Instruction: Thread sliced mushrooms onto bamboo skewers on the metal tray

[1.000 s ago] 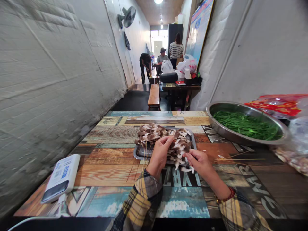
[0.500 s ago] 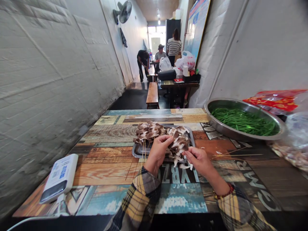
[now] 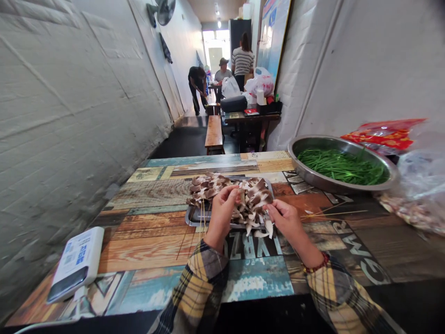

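Note:
Grey-brown oyster mushrooms are heaped on a shallow metal tray in front of me. My left hand is closed over the middle of the heap, thumb and forefinger pinched together. Whatever sits in that pinch is hidden by the fingers. At the tray's right side my right hand pinches the edge of an oyster mushroom. Pale mushroom stems hang over the tray's near rim. Thin bamboo skewers lean on the tray just left of my left hand.
A steel basin of green chives stands at the right, beside plastic bags. More skewers lie on the table near it. A white device with a cable is at the left. Several people are farther back near a bench.
The whole view has shifted slightly. My left hand has moved a little away from my right over the mushrooms; my right hand keeps its pinch at the tray's right side.

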The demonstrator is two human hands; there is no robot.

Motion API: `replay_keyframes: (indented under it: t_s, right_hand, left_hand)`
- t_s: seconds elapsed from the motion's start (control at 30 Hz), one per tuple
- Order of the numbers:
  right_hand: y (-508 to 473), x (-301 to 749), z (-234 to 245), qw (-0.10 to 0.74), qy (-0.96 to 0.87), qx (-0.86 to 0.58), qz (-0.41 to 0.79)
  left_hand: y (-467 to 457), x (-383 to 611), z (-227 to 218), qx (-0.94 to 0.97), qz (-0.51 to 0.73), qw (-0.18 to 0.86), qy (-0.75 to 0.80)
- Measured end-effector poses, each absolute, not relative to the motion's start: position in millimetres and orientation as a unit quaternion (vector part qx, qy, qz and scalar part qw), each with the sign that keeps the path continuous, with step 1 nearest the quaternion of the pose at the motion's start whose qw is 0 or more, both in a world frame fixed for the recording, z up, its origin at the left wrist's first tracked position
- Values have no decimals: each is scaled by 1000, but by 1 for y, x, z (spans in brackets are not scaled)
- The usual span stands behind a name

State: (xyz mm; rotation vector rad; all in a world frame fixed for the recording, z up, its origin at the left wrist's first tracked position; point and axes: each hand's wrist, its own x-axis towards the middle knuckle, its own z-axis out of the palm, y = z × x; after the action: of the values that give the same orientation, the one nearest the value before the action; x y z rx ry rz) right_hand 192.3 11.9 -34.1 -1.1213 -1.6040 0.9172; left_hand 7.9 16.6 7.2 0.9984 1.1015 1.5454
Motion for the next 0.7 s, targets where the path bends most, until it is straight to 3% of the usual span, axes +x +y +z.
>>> replay_keyframes:
  t_s: [0.23,0.4,0.7]
  right_hand:
    - [17,197,-31,522,-595,-467,394]
    - [18,196,-34,517,-601,-468,391]
    - [18,193,-35,493,-626,-473,376]
  left_hand:
    - [23,-6,0,503,607,282,547]
    - [21,-6,-1,649,495,138,561]
    - [20,2,-7,702,425,63,568]
